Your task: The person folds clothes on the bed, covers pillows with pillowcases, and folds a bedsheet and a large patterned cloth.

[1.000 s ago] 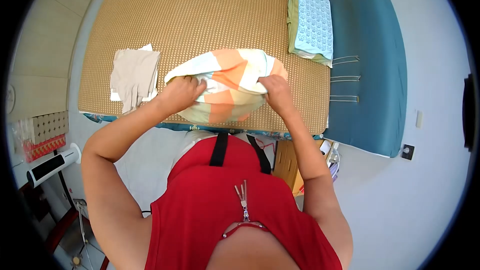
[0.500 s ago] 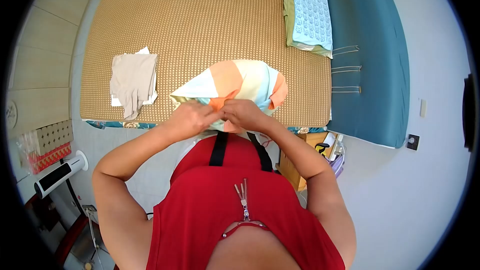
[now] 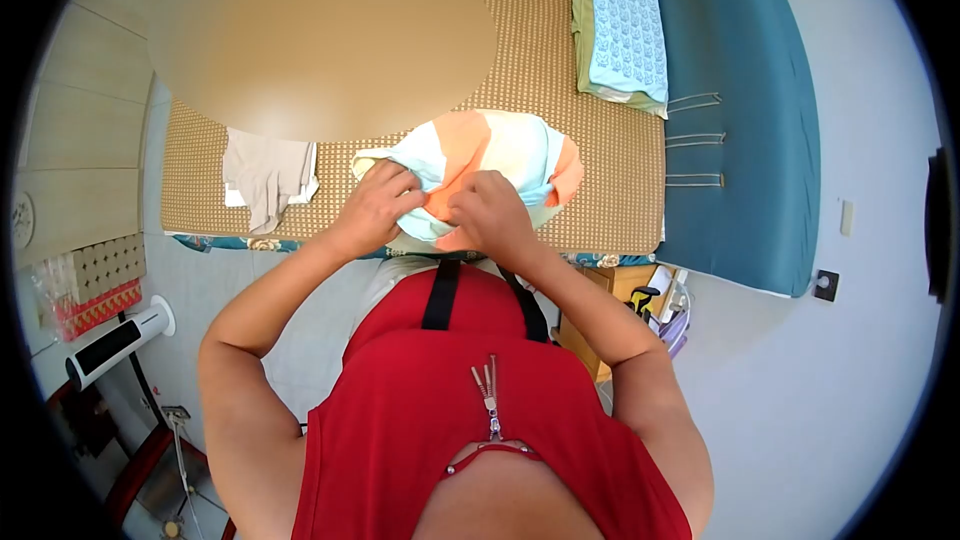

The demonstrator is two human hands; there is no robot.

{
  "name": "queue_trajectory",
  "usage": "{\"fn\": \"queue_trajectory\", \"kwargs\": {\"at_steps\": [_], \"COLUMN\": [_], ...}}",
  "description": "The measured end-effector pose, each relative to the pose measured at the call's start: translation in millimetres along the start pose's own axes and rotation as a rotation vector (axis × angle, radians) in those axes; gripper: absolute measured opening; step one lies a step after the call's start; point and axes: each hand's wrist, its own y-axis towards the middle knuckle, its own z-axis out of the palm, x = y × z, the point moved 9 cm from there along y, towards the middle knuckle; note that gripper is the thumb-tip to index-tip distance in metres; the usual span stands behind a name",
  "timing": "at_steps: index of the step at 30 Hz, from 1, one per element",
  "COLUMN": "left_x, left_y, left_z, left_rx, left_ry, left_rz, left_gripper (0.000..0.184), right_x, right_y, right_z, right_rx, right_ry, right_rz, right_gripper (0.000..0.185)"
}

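A bulging colour-block cloth point(image 3: 505, 145) in orange, pale yellow, white and light blue lies at the near edge of the bed, in front of my body. At its left side, my left hand point(image 3: 380, 206) has its fingers curled and closed on a fold of the fabric. My right hand point(image 3: 492, 217) pinches the same cloth near its middle, with the fingertips partly hidden. A small gap separates the two hands, and orange and light-blue folds show between them. Whether something is inside the cloth cannot be made out.
The woven bed mat point(image 3: 620, 175) spreads beneath the cloth. To the left lie folded beige clothes point(image 3: 268, 175). A light-blue pillow point(image 3: 627, 30) rests by the teal headboard point(image 3: 740, 130). A wooden nightstand point(image 3: 590, 315) stands at right, a white fan point(image 3: 120, 343) at left. A blurred oval hides the upper left.
My hands have moved apart, the left going up and left along the cloth. The cloth's left part is now gathered and folded, with more light-blue fabric showing. A blurred oval has appeared.
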Motion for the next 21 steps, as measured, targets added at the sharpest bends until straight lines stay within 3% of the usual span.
{"fn": "queue_trajectory", "kwargs": {"at_steps": [3,6,9,15,18,21], "left_x": [-11,-26,-34,-37,-48,-56], "left_y": [5,9,11,17,29,29], "left_z": [-11,-17,-18,-40,-50,-46], "left_rx": [-0.089,-0.113,-0.124,-0.217,-0.202,-0.148], "left_ry": [0.028,0.081,0.069,-0.063,-0.111,-0.128], "left_rz": [-0.011,0.025,0.062,0.005,0.038,0.056], "left_gripper": [0.020,0.019,0.024,0.023,0.020,0.014], "right_x": [39,1,-14,-13,-38,-51], "right_y": [-6,-29,-36,-43,-39,-31], "right_z": [-2,47,49,16,-5,-12], "right_rx": [-0.065,0.243,0.208,-0.057,-0.073,0.098], "right_ry": [0.001,0.103,0.165,-0.002,-0.053,-0.222], "right_rz": [-0.200,0.245,0.336,0.297,0.432,0.213], "right_gripper": [0.013,0.010,0.013,0.030,0.034,0.030]}}
